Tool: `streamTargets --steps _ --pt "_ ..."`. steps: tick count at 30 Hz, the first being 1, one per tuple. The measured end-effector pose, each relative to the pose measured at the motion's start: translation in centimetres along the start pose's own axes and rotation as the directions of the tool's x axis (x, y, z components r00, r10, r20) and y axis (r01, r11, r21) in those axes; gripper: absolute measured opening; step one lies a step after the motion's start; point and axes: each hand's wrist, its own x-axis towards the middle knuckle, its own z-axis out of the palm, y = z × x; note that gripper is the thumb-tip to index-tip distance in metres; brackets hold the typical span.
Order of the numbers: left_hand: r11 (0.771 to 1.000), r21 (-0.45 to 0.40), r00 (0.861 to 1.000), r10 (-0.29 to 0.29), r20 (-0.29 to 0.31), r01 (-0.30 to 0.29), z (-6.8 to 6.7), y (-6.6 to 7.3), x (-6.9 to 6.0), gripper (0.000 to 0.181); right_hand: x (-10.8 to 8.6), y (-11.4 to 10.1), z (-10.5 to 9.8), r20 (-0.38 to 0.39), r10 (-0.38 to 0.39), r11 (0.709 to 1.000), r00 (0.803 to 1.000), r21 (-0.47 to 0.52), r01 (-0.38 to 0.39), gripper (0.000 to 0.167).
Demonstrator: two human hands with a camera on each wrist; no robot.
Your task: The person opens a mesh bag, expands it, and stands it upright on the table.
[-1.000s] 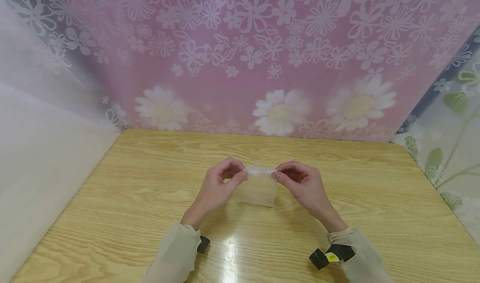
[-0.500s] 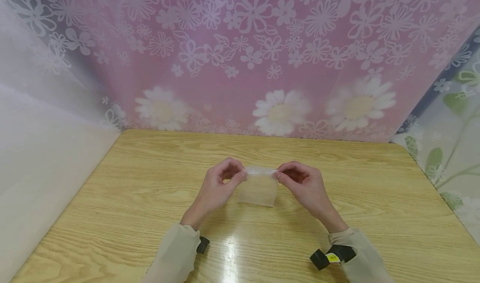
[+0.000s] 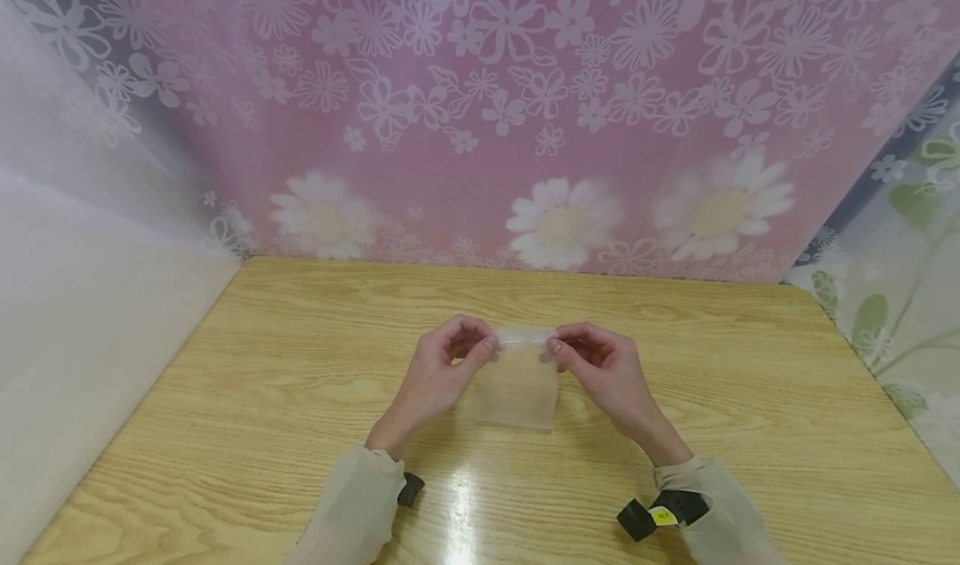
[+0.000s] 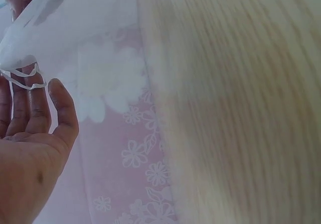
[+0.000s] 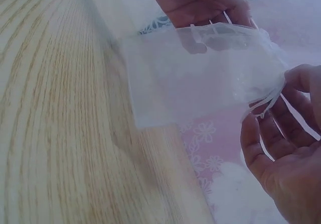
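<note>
A small, sheer white drawstring pouch (image 3: 517, 390) hangs between the two hands above the table. My left hand (image 3: 442, 369) pinches its upper left corner with thumb and fingertips. At the upper right corner, my right hand (image 3: 606, 369) pinches it the same way. In the right wrist view the pouch (image 5: 175, 78) looks flat and see-through, with thin white cords (image 5: 271, 103) gathered by the right hand's fingers. Cord loops (image 4: 30, 86) also lie across the left hand's fingers in the left wrist view. The pouch's lower edge hangs free.
Beneath the hands lies a wood-grain table (image 3: 262, 398). A pink flowered curtain (image 3: 450, 157) stands along its far edge, with a white cloth (image 3: 97, 298) at the left and a leaf-patterned cloth (image 3: 900, 315) at the right.
The pouch's lower edge has swung down toward the person, so more of its face shows. Both hands keep their pinch and have barely moved.
</note>
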Motion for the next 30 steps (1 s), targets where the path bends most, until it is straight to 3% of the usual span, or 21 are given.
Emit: streamTargets --steps 30 --pt "0.997 0.022 0.997 -0.07 0.023 0.069 -0.58 -0.04 -0.24 0.01 -0.08 -0.16 -0.35 -0.061 0.014 0.999 0.998 -0.03 -0.016 0.012"
